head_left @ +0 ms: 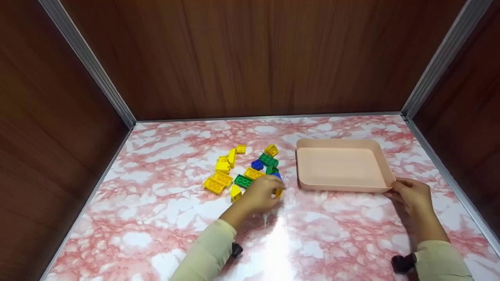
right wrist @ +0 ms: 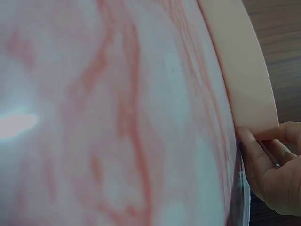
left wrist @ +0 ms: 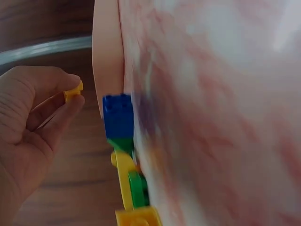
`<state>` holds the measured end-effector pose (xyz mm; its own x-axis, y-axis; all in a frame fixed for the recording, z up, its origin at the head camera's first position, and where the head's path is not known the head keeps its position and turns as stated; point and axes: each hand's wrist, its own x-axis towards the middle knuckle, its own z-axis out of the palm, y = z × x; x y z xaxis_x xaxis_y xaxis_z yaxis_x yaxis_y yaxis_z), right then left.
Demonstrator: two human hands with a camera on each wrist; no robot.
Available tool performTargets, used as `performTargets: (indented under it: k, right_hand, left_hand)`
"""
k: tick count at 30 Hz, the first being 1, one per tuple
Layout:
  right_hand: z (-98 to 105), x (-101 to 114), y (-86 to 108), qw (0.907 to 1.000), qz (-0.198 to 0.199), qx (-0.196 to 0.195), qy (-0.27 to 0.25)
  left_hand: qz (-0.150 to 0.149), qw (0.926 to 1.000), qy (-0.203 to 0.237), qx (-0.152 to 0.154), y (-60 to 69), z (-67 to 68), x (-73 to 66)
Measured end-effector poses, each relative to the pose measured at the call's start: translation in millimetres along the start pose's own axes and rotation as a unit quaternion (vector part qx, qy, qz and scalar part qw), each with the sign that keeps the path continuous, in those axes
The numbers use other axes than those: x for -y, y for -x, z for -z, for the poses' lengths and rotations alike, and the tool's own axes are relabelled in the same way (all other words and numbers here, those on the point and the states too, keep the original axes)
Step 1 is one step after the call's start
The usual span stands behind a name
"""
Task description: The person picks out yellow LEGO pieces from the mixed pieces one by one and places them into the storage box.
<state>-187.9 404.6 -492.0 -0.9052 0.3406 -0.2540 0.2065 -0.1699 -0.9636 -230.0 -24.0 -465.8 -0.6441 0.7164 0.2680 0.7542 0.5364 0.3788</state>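
Nearest the camera, on the near side of the tray (head_left: 339, 167), two pale sleeves (head_left: 441, 259). With the right hand (head_left: 415, 196), gripping the tray's near right corner between thumb and fingers. With the left hand (head_left: 258, 196), left of the tray, pinching a small yellow block (left wrist: 73, 92) between thumb and fingertip; cannot tell the direction of its long axis. Also left of the tray, loose blocks (head_left: 222, 167) in yellow, green and blue. Tray mouth upward, long axis left to right.
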Motion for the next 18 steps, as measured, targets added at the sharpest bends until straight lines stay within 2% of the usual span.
performTargets:
  k: [7, 10, 15, 18]
  right_hand:
    - [-5.3, -0.3, -2.5, 0.9996, -0.012, -0.001, 0.024]
    - [-5.9, 0.4, -2.3, 0.9994, -0.014, -0.005, 0.031]
    - [-1.7, 0.6, 0.1, 0.9997, -0.013, -0.007, 0.022]
    - [-0.5, 0.1, 1.1, 0.9998, -0.012, -0.006, 0.011]
  left_hand:
    - [-0.039, 0.9991, -0.01, 0.014, -35.7, -0.4, -10.0]
    - [-0.043, 0.9989, -0.01, 0.017, -49.5, -3.4, -13.4]
    - [-0.014, 0.9997, -0.016, 0.01, -74.5, -15.1, -19.6]
    - [0.029, 0.9994, -0.02, 0.002, -89.5, -21.1, -20.5]
